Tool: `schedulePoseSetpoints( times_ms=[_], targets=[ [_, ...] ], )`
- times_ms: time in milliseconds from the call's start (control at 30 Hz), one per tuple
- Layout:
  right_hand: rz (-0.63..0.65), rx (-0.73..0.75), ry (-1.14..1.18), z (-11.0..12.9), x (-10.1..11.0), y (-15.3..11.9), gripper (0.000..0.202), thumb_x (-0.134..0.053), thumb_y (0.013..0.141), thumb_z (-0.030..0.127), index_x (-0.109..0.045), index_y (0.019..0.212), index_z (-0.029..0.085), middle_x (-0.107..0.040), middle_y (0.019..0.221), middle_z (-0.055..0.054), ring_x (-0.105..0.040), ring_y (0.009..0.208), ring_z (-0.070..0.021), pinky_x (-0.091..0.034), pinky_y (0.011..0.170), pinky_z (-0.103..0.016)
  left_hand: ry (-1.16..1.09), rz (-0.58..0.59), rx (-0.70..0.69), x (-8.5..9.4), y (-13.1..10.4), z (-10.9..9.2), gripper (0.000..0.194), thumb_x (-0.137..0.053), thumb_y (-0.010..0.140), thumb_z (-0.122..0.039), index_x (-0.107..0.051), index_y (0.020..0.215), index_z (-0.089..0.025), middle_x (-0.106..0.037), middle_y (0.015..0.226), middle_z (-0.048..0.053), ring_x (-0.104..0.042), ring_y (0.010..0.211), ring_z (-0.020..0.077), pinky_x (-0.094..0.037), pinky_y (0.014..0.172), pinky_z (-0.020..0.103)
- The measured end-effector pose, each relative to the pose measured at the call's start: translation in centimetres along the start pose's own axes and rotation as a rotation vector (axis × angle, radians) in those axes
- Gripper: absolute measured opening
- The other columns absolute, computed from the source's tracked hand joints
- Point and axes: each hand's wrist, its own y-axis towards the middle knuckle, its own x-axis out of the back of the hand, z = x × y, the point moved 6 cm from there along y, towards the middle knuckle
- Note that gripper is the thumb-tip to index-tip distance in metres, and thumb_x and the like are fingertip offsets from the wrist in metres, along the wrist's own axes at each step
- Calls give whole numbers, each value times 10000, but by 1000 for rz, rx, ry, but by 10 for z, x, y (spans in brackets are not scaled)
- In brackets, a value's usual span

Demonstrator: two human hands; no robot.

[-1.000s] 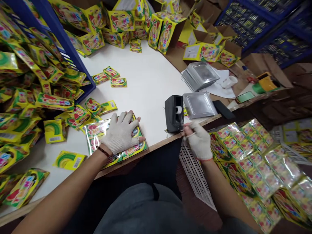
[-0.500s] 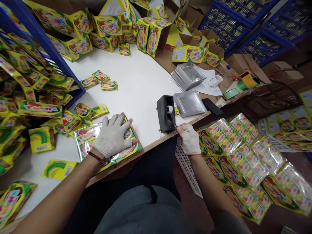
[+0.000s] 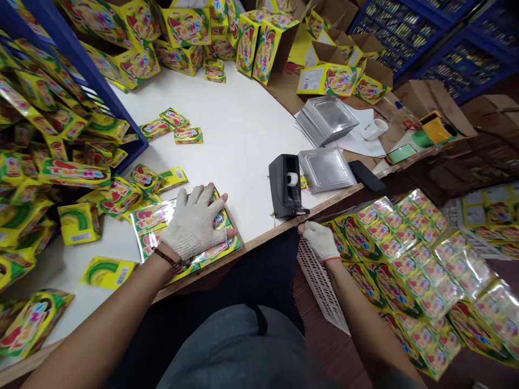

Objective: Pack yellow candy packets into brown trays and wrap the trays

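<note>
In a white knit glove, my left hand (image 3: 195, 222) lies spread on a clear-covered pack (image 3: 152, 216) of small yellow-green boxes at the table's front edge. My right hand (image 3: 320, 239), also gloved, has its fingers pinched together just in front of a black tape dispenser (image 3: 284, 186); whatever they hold is too small to make out. The dispenser stands at the table edge with a white-cored roll inside. Right of it lies a clear plastic lid (image 3: 326, 170), with a stack of clear lids (image 3: 328, 120) behind.
A blue crate (image 3: 121, 116) full of small boxes stands at the left, with loose boxes (image 3: 79, 222) beside it. Larger cartons (image 3: 188, 27) line the back. Finished-looking packs (image 3: 395, 281) are stacked at the right, near a white perforated basket (image 3: 322, 289).
My right hand has moved slightly down and away from the dispenser's front. My left hand stays spread on the pack. The whole view has shifted a little.
</note>
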Motion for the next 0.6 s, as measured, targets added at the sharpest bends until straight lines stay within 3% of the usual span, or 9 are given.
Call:
schedulePoseSetpoints(
  times_ms=[67, 133, 233, 333, 400, 500, 600],
  targets=[
    [131, 19, -42, 1, -3, -3, 362, -668, 652, 500, -515, 492, 214, -439, 500, 34, -423, 573, -140, -326, 579, -282, -7, 0, -3, 0, -1, -1, 821, -559, 805, -727, -547, 1404, -165, -432, 1506, 244, -405, 1350, 451, -267, 1077, 620],
    [337, 99, -2, 18, -15, -10, 375, -645, 734, 525, -542, 563, 207, -498, 567, 24, -451, 604, -144, -344, 601, -284, -16, 6, 1, 0, -2, -1, 844, -563, 793, -745, -540, 1411, -170, -433, 1506, 243, -411, 1344, 451, -266, 1077, 621],
    [599, 281, 119, 70, -44, -19, 408, -585, 849, 561, -560, 665, 198, -534, 652, 10, -473, 654, -146, -365, 641, -286, -24, 5, 10, -2, -3, -1, 880, -553, 780, -773, -530, 1420, -170, -426, 1509, 249, -405, 1347, 451, -259, 1079, 630],
    [759, 451, 161, 129, -83, -16, 437, -574, 880, 569, -544, 660, 193, -512, 659, 14, -455, 653, -135, -354, 641, -278, -34, 0, 15, -2, -3, -1, 897, -549, 768, -790, -535, 1416, -170, -433, 1502, 246, -396, 1353, 448, -264, 1078, 627],
    [886, 505, 166, 156, -113, -9, 446, -584, 870, 581, -536, 662, 190, -504, 655, 19, -449, 650, -131, -349, 636, -276, -39, 1, 10, -1, -4, -1, 906, -554, 757, -794, -535, 1415, -171, -447, 1491, 243, -400, 1348, 445, -279, 1072, 621],
    [1044, 537, 128, 172, -148, 4, 459, -623, 820, 601, -521, 649, 187, -496, 641, 29, -444, 643, -128, -345, 625, -274, -43, -4, -9, 1, -4, -1, 869, -537, 786, -771, -537, 1411, -168, -456, 1484, 240, -411, 1336, 442, -295, 1062, 624],
    [1126, 553, 96, 171, -164, 17, 445, -647, 790, 588, -518, 648, 186, -496, 634, 36, -444, 641, -125, -354, 626, -274, -65, -22, -3, 3, -4, 0, 663, -463, 910, -627, -559, 1390, -180, -472, 1481, 221, -424, 1335, 418, -314, 1055, 616]
  ],
)
